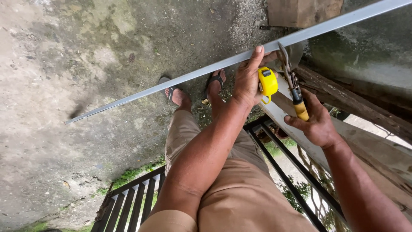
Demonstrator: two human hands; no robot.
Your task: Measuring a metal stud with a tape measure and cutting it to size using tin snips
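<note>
A long grey metal strip (171, 81) runs from lower left to upper right across the view. My left hand (248, 81) grips it near the middle, index finger stretched over its top edge, with a yellow tape measure (268, 81) tucked in the same hand. My right hand (315, 122) holds tin snips (294, 86) by their yellow-sleeved handles. The snips' blades meet the strip just right of my left hand.
Below is stained, mossy concrete ground (64, 86), with my sandalled feet (180, 94) on it. A black metal grille (133, 197) lies by my legs. Weathered wooden planks (365, 107) and a board (300, 10) sit at the right and top.
</note>
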